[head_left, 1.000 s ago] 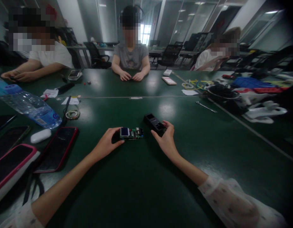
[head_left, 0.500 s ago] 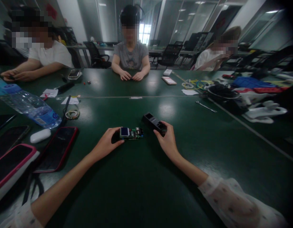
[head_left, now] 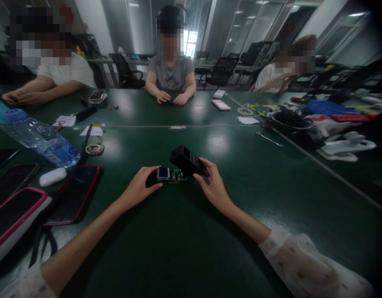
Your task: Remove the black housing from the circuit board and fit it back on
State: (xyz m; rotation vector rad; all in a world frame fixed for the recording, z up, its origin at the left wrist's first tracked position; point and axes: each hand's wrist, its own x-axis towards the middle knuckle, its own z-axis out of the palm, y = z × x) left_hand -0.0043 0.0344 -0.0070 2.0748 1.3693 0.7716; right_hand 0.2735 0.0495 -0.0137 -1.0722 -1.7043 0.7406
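Between its thumb and fingers my left hand point(head_left: 141, 186) grips the left end of a green circuit board point(head_left: 175, 176), which carries a small dark screen in a white frame. A black plastic case point(head_left: 186, 160) with a rectangular opening is held at its right end by my right hand point(head_left: 215, 182). The case is tilted, and its left part is above the right half of the board, hiding some of it. Whether case and board touch, I cannot tell.
Phones point(head_left: 73, 194), a white earphone case point(head_left: 53, 176) and a water bottle point(head_left: 42, 134) lie at the left. A wrench point(head_left: 269, 139), cables point(head_left: 253, 109) and a white tool point(head_left: 346, 145) are at the right. Three people sit across the green table point(head_left: 185, 248).
My right hand has moved slightly left, bringing the black case from beside the board to over its right part and tilting it. My left hand and the board have barely moved.
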